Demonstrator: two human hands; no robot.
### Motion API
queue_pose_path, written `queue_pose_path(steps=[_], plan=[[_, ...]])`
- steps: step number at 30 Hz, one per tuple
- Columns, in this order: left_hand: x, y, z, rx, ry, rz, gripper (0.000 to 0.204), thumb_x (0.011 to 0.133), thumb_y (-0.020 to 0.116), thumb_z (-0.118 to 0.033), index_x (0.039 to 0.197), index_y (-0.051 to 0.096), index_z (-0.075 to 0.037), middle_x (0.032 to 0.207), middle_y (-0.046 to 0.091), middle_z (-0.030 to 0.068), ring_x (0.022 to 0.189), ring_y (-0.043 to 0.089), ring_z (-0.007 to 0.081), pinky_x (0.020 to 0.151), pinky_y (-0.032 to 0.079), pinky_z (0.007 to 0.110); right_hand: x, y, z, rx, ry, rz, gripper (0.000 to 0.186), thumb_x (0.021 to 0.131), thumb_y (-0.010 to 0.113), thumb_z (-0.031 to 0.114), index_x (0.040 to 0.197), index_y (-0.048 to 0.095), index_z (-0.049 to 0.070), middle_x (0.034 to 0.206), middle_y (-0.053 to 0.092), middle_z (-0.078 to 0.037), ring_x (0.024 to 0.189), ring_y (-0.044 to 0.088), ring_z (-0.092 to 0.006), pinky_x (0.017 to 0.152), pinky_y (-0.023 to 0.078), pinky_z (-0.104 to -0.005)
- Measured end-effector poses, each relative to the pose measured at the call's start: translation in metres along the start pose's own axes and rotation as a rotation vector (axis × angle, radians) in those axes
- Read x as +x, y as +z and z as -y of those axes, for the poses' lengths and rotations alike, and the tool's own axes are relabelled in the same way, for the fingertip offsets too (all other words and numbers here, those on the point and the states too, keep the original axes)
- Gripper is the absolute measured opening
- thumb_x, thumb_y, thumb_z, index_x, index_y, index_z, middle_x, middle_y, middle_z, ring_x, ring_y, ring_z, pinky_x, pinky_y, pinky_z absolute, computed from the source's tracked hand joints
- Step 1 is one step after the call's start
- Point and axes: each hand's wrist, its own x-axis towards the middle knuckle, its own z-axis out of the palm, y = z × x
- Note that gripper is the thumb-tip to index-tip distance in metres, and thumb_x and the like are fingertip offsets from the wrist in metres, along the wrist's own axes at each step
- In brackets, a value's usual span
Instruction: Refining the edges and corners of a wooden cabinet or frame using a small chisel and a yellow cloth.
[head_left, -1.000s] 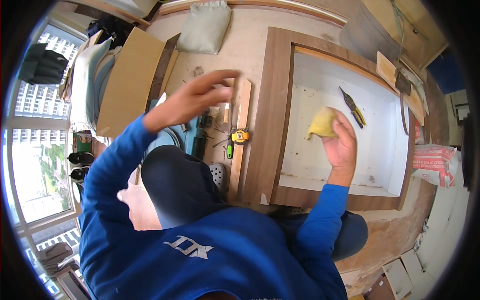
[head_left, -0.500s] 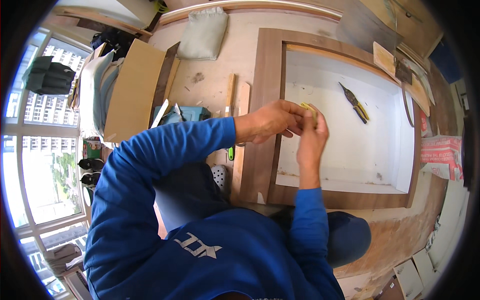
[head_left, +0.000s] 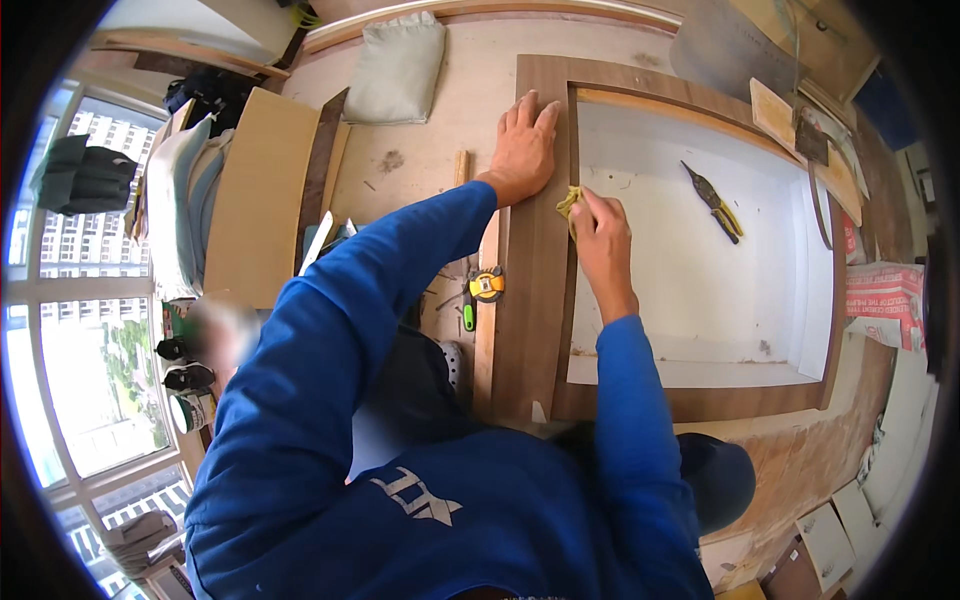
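Note:
My left hand [head_left: 525,145] rests with fingers stretched on the left rail of a brown wood-grain frame [head_left: 535,300], near its far left corner. In my right hand [head_left: 605,245] is a small crumpled yellow piece [head_left: 573,203], cloth-like, pinched against the inner edge of that same rail. Whether it is cloth or folded sandpaper I cannot tell. The frame surrounds a shallow white recess [head_left: 660,310]. Inside it, right of my right hand, lie snips [head_left: 712,200] with dark jaws and yellow-black handles.
Left of the frame are a yellow-black tape measure [head_left: 486,286] and a wooden strip [head_left: 486,345]. A grey cushion-like bag [head_left: 397,70] lies at the far side. Boards [head_left: 790,125] lean over the frame's far right corner. A red-white sack [head_left: 885,300] stands to the right.
My hands have parted. The left moved away to lie on the frame's rail; the right brought the yellow piece left and down to the inner edge. The tape measure has come into sight.

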Motion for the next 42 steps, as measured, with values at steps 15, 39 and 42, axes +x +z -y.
queue_pose_path(steps=[15,39,42], plan=[[-0.002,0.006,0.006,-0.135,-0.014,-0.054,0.048,0.095,0.056,-0.006,0.143,0.053,-0.005,0.149,0.045,0.0254,0.136,0.043,0.0471,0.116,0.035,0.055,0.163,0.020,-0.042,-0.035,0.016,0.293,0.033,0.092,0.063,0.009,0.124,0.070,0.002,0.119,0.073,-0.022,0.114,0.067,-0.0425,0.098,0.055,-0.0471],[-0.002,-0.003,0.011,-0.149,-0.025,-0.124,0.046,0.095,0.058,-0.006,0.141,0.054,-0.004,0.148,0.047,0.0243,0.135,0.044,0.0455,0.116,0.035,0.053,0.074,0.025,-0.037,0.099,-0.010,0.162,0.029,0.090,0.062,0.001,0.115,0.074,0.005,0.117,0.073,-0.022,0.111,0.068,-0.0429,0.095,0.056,-0.0479],[0.006,0.003,0.004,-0.149,-0.004,-0.140,0.045,0.095,0.059,-0.006,0.140,0.055,-0.007,0.146,0.049,0.0246,0.133,0.047,0.0457,0.115,0.037,0.052,0.160,0.051,-0.053,-0.001,-0.037,0.048,0.029,0.090,0.061,0.002,0.116,0.074,0.006,0.112,0.074,-0.022,0.107,0.069,-0.0428,0.092,0.056,-0.0476]])
